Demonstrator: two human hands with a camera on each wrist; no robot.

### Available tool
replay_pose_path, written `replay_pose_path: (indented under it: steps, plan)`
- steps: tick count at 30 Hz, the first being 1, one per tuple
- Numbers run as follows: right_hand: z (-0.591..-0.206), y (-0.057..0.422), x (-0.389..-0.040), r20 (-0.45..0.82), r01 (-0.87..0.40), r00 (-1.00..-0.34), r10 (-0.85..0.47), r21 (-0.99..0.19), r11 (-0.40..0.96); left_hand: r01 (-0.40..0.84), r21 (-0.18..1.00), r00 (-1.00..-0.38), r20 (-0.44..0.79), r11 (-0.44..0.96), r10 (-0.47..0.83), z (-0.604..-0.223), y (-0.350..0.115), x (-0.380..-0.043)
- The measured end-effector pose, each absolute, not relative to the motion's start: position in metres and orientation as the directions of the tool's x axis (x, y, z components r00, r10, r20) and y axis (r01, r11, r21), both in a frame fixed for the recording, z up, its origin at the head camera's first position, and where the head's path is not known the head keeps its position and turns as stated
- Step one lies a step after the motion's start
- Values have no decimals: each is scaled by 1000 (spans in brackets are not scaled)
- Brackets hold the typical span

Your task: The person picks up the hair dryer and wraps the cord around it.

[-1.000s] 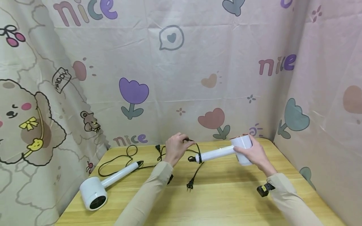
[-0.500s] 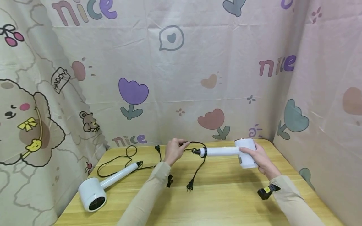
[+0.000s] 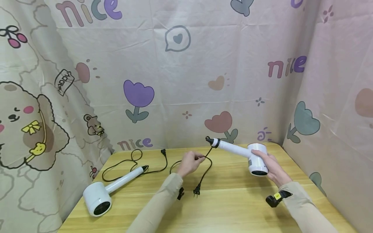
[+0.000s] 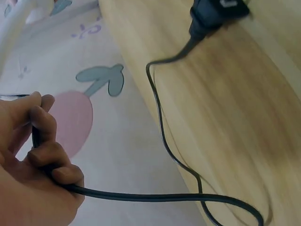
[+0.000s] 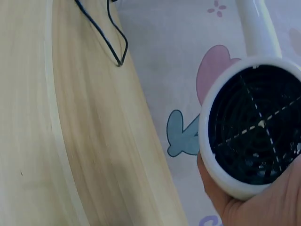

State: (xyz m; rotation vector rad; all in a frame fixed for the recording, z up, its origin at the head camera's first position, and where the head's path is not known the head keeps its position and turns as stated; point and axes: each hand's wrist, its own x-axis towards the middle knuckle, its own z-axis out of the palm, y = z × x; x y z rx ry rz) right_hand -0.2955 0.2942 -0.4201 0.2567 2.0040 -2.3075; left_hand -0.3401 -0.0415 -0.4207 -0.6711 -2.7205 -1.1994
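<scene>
My right hand (image 3: 275, 168) grips a white hair dryer (image 3: 236, 149) by its barrel, above the table. Its handle points left and tilts upward, with black cord (image 3: 216, 143) wound round the tail end. In the right wrist view the dark round grille (image 5: 244, 136) faces the camera. Below the handle end, my left hand (image 3: 189, 164) pinches the cord, which runs taut up to the handle. The left wrist view shows the cord (image 4: 141, 197) passing through the curled fingers. The dryer's two-pin plug (image 3: 197, 190) lies on the table in front of the left hand.
A second white hair dryer (image 3: 97, 198) lies at the table's left side. Its black cord (image 3: 116, 162) loops behind it and ends in a plug (image 3: 163, 152) near the back edge. A printed curtain (image 3: 180, 81) hangs behind the wooden table (image 3: 233, 207).
The held dryer's handle has swung from level to tilted up at its cord end. My left hand has moved slightly down and right, drawing the cord below the handle.
</scene>
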Motion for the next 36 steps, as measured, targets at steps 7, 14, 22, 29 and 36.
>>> replay_pose_path:
  steps: [7, 14, 22, 29, 36]
  plan:
    - [-420, 286, -297, -214, 185, -960, 178, -968, -170, 517, 593, -855, 316, 618, 412, -425, -27, -329]
    - [-420, 280, -297, -142, 154, -932, 334, -988, 9, 599, 495, -800, 389, 629, 456, -421, -24, -320]
    - [-413, 271, -295, 9, 88, -912, 410, -972, 218, 638, 419, -763, 460, 646, 454, -409, -24, -318]
    - [-408, 267, -292, 173, 9, -902, 396, -909, 417, 653, 310, -709, 571, 691, 414, -403, -27, -327]
    - [-403, 271, -294, 302, -55, -883, 359, -826, 561, 671, 258, -669, 615, 695, 417, -393, -33, -334]
